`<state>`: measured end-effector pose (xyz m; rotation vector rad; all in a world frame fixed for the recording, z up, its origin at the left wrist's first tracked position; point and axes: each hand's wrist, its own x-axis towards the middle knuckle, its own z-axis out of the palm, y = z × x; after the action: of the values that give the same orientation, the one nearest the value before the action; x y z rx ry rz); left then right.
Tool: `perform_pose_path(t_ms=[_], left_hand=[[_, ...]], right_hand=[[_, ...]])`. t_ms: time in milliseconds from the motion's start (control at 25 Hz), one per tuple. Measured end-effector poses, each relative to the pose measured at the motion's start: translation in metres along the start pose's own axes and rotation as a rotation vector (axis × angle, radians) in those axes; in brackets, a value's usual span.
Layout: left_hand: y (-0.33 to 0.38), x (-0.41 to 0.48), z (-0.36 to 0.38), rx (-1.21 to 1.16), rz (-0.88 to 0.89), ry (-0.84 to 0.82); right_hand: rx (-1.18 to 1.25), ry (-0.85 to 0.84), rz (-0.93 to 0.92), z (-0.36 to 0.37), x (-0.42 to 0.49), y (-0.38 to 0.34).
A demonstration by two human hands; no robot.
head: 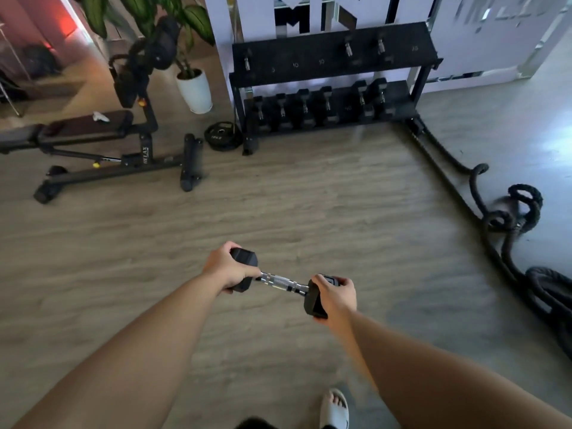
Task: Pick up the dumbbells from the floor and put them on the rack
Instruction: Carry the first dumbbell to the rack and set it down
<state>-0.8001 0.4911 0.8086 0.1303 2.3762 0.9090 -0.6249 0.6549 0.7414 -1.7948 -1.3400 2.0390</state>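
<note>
I hold a black hex dumbbell [280, 281] with a chrome handle in front of me, above the wooden floor. My left hand [224, 267] grips its left head and my right hand [335, 294] grips its right head. The black two-shelf rack [328, 58] stands ahead against the white wall. Its lower shelf carries several black dumbbells [309, 106]. Three dumbbells [363, 48] rest on its upper shelf, with bare slots between them.
A black weight bench [102, 140] lies at the left, with a potted plant [193, 85] behind it. A weight plate [223, 135] lies by the rack's left foot. Thick black battle ropes [507, 218] trail along the right side. My sandalled foot [334, 408] shows at the bottom.
</note>
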Motion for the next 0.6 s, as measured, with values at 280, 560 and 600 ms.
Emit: perform_pose_path(t_ms=[280,560,600], left_hand=[[0.116,0.189,-0.041,-0.028,0.033,0.014],[0.255,0.386,-0.103,0.075,0.155,-0.035],[0.276,0.413,-0.111,0.088,0.163,-0.049]], right_hand=[[0.036,-0.012,-0.031,0.101,0.124,-0.16],[0.195,0.104,-0.053,0.213,0.228,-0.317],[0.233,0.095,-0.049,0.226,0.238,-0.337]])
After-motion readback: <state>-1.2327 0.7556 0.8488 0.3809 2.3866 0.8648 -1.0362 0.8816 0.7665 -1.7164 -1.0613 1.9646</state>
